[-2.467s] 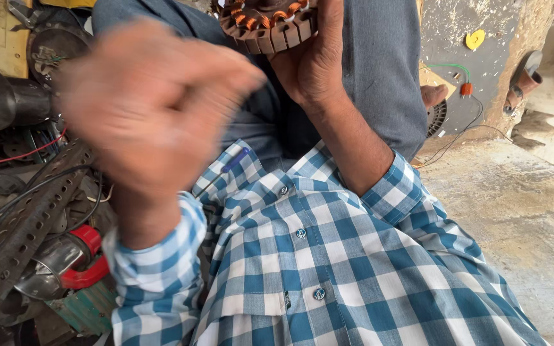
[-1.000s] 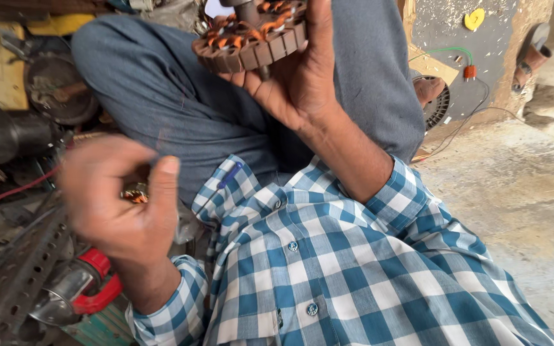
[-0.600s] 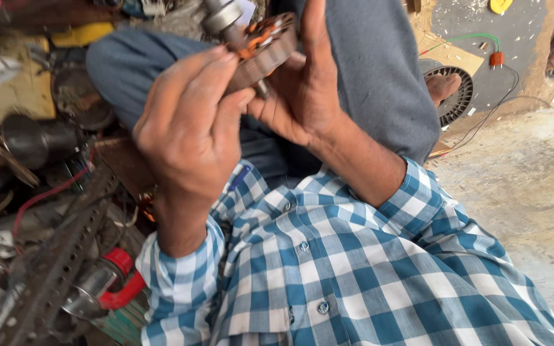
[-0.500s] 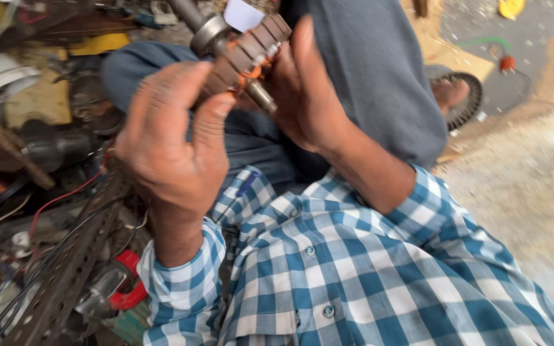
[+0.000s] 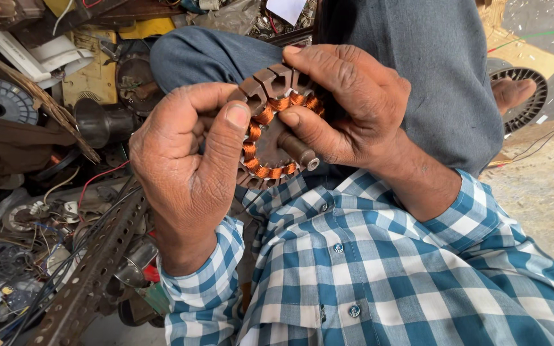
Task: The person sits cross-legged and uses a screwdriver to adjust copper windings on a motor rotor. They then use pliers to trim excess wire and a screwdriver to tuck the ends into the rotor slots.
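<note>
Both hands, the left hand (image 5: 187,173) and the right hand (image 5: 347,106), grip a motor core (image 5: 270,131) wound with copper wire (image 5: 254,138) above the lap, where a pressing thumb could perhaps nick the thin windings.

Left hand (image 5: 187,173) and right hand (image 5: 347,106) raised together, fingers (image 5: 235,131) curled, gripping.

A cluttered repair workshop: scrap motor parts (image 5: 97,122), loose wires (image 5: 52,218), perforated angle iron (image 5: 97,263).
</note>
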A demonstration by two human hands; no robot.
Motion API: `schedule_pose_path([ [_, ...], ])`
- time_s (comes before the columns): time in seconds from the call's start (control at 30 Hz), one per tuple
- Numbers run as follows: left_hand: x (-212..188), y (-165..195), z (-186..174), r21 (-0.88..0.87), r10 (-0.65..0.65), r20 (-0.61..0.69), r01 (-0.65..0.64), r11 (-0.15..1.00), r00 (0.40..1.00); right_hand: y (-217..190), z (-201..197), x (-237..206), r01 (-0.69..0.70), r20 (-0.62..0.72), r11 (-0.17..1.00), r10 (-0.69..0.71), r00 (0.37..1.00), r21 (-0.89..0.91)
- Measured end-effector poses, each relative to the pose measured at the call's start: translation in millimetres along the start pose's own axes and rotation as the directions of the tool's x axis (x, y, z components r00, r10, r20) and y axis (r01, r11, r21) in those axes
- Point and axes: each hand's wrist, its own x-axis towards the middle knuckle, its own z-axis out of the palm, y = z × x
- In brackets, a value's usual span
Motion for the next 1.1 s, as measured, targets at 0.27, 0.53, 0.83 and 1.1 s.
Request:
schedule_pose_path([
  [0.27, -7.6, -0.9, 4.2, -0.160, -0.082, 0.003, 0.082, 0.984, 0.997, -16.1, -5.6, 7.1, -0.154, 0.000, 0.986, 0.154, 0.988, 0.070],
  [0.53, -8.0, -16.3, 5.1, -0.360, -0.183, 0.029, 0.181, 0.915, 0.983, -4.4, -11.9, 5.6, -0.578, 0.408, 0.444, 0.424, 0.809, 0.685],
  [0.83, -4.2, -13.3, 14.1, 0.427, 0.319, 0.043, -0.306, 0.851, 0.947, -1.3, -4.8, -16.4, -0.551, 0.278, 0.514, 0.514, 0.811, 0.657],
  [1.1, 6.2, -23.0, 23.7, 0.567, 0.459, 0.052, -0.404, 0.718, 0.887, -0.4, -6.3, -16.0, -0.529, 0.258, 0.575, 0.487, 0.834, 0.624],
])
